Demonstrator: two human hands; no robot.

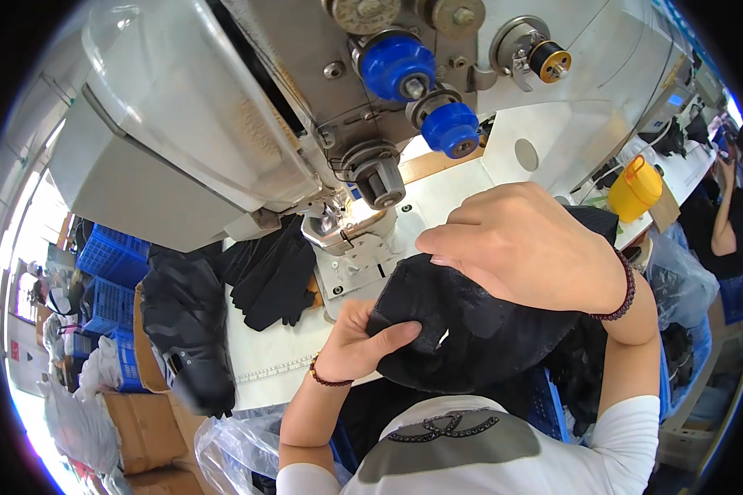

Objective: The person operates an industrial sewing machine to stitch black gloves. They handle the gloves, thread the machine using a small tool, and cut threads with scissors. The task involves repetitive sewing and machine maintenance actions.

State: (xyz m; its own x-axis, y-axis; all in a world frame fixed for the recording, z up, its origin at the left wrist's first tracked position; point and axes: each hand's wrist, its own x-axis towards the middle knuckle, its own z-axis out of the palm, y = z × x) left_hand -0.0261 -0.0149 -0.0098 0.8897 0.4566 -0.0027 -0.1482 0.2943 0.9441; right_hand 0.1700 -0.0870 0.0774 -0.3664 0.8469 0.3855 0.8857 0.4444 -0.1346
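Between my hands, in front of the sewing machine (363,231), is a piece of black cloth (487,355) with a small white mark on it. My left hand (362,342) pinches its left edge, thumb on top and fingers underneath. Over its upper edge my right hand (528,247) is curled, fingertips on the cloth and some fingers out of sight. Which garment or item the cloth belongs to, I cannot tell. The machine's needle area lies just beyond the cloth, apart from it.
Black cloth pieces (272,276) lie stacked left of the needle area, beside a heap of black material (186,313). Blue crates (111,264) and cardboard boxes (144,429) stand at the left. A yellow jug (636,190) and another person (725,214) are at the right.
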